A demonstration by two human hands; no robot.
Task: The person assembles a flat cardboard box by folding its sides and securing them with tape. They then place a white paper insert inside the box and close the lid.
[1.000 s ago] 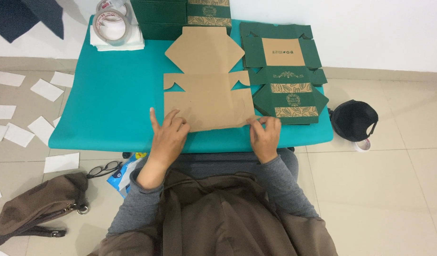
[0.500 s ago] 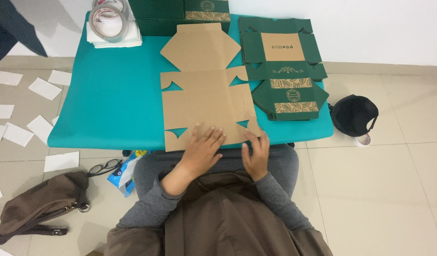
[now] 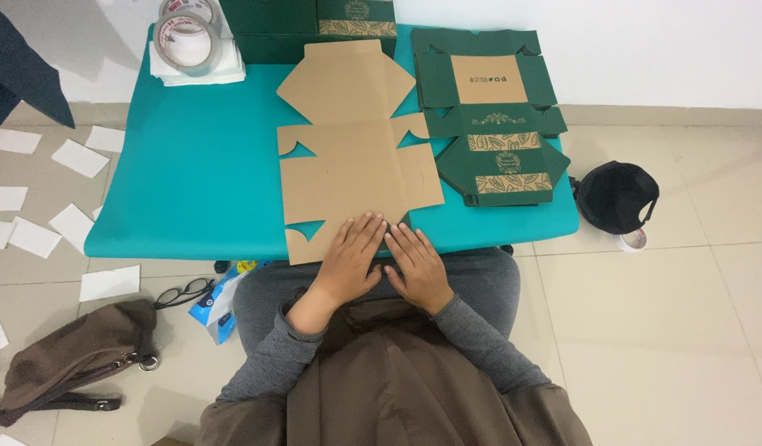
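Observation:
A flat brown cardboard box blank (image 3: 348, 149) lies unfolded on the teal table (image 3: 191, 165), its near flap hanging over the front edge. My left hand (image 3: 352, 260) presses flat on that near flap, fingers spread. Right beside it, my right hand (image 3: 415, 266) also rests flat on the flap's edge, fingertips touching the cardboard. To the right of the blank lies a pile of flat green box blanks (image 3: 492, 116) with leaf print.
Tape rolls (image 3: 187, 33) sit on white sheets at the table's back left; green boxes (image 3: 315, 25) stand at the back. On the floor are white paper slips (image 3: 34, 198), a brown bag (image 3: 75, 355), glasses (image 3: 182, 293), a blue packet (image 3: 220, 301) and a black cap (image 3: 616, 196).
The cardboard blank has slid toward me, over the table's front edge. My hands have come together from its two lower corners to the middle of the near flap.

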